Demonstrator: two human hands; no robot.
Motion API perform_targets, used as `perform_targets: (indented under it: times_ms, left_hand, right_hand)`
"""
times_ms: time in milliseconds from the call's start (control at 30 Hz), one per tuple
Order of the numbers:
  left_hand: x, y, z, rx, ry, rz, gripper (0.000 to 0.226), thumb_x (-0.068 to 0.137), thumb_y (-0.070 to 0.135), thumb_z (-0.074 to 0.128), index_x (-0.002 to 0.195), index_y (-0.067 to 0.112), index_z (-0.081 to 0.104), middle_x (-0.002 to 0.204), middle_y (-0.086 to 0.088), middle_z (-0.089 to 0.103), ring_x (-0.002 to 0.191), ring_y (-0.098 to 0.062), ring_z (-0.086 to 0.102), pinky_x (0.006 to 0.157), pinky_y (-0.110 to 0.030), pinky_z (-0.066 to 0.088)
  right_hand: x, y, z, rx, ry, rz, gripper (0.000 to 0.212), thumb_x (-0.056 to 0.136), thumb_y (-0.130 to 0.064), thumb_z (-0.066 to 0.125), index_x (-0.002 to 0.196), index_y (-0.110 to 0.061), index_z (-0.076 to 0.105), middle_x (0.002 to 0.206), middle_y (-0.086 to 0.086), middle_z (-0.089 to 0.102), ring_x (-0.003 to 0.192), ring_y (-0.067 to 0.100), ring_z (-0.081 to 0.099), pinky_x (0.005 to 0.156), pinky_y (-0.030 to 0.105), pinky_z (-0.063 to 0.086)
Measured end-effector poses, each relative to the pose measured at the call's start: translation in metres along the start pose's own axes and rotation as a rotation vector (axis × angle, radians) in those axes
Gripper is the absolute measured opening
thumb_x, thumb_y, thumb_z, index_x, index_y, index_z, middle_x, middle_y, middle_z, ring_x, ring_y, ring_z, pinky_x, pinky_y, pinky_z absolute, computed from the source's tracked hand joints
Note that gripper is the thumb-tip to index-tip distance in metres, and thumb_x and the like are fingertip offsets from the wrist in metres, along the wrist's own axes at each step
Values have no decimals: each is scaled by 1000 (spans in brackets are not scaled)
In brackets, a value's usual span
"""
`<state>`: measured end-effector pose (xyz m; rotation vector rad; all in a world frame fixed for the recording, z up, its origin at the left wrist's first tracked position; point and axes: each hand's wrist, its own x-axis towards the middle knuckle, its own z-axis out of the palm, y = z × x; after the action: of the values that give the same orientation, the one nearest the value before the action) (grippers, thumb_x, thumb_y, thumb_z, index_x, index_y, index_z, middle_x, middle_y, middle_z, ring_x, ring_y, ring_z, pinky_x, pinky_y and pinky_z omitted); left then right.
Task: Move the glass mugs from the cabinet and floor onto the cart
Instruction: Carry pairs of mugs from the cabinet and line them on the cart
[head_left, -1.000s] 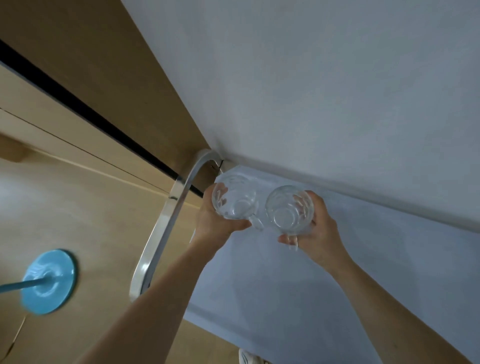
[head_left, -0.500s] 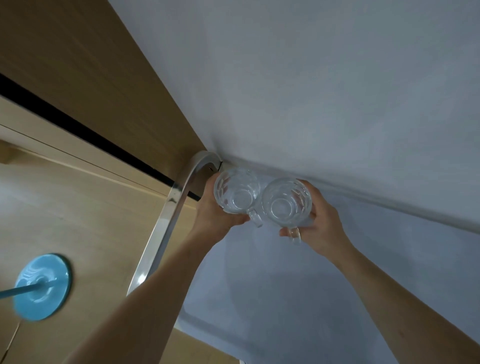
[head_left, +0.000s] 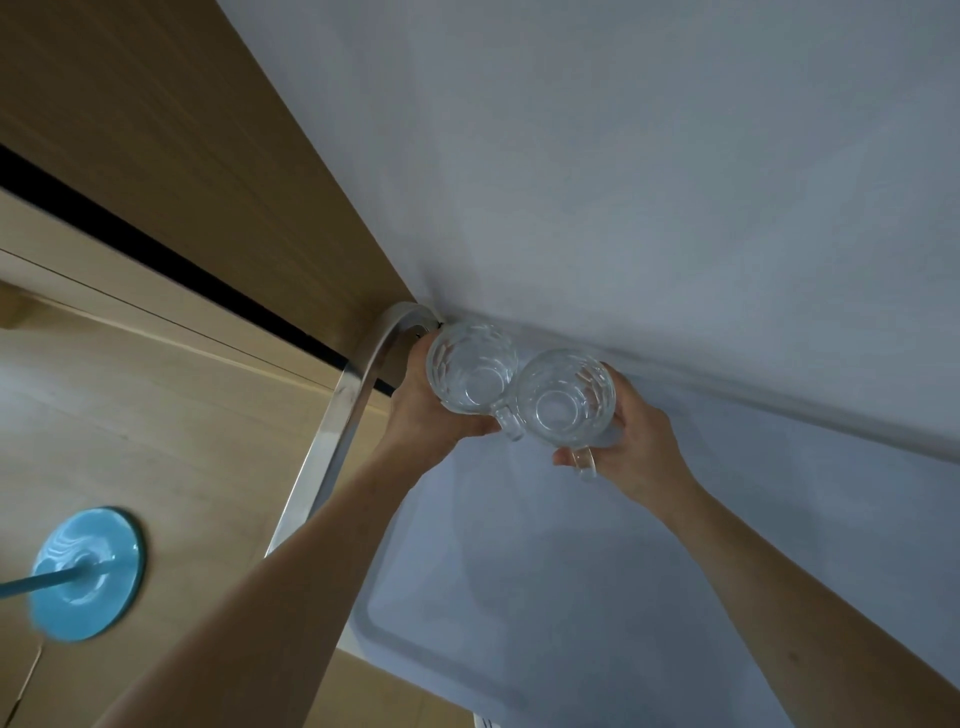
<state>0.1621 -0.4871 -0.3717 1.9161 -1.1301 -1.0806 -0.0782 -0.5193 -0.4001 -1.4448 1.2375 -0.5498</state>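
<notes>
- Head view: your left hand (head_left: 426, 410) wraps its fingers (head_left: 475, 427) around a clear faceted glass mug (head_left: 470, 369), grasping it from the left and below — you see straight down into its round mouth.
- Your right hand (head_left: 636, 447) grasps a second clear faceted glass mug (head_left: 563, 397), thumb by the handle, which points toward you.
- The two mugs are side by side and look to be touching at the rims; the left mug's handle sits between them.
- Both mugs are at the far left corner of the pale grey-blue cart tray (head_left: 519, 597), close against the white wall (head_left: 623, 156). You cannot tell whether their bases rest on the tray or hang just above it.
- The cart's curved, brushed-metal handle bar (head_left: 332, 441) runs along the tray's left edge, just beside your left hand.
- Left of the cart lies a light wooden floor (head_left: 156, 415) — on it stands a round turquoise disc base with a stem (head_left: 85, 571), well apart from the mugs.
- A brown wooden panel (head_left: 182, 130) meets the wall above the handle.
</notes>
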Motion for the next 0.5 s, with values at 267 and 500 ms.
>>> perform_targets:
  times_ms: [267, 500]
  left_hand:
    - [-35, 19, -7, 215, 77, 36, 102, 62, 13, 89, 142, 38, 31, 139, 10, 49, 127, -17, 51, 98, -45, 52]
    - [-73, 51, -24, 288, 57, 194, 90, 71, 49, 83, 146, 36, 35, 152, 9, 41, 140, -18, 40, 110, -47, 43]
  right_hand:
    - [-22, 12, -19, -74, 81, 91, 82, 70, -3, 88, 140, -26, 52, 130, -4, 62, 113, 18, 61, 103, 38, 49]
    - [-77, -30, -25, -182, 209, 80, 71, 80, -10, 81, 142, -29, 51, 140, -5, 56, 126, 20, 54, 108, 35, 43]
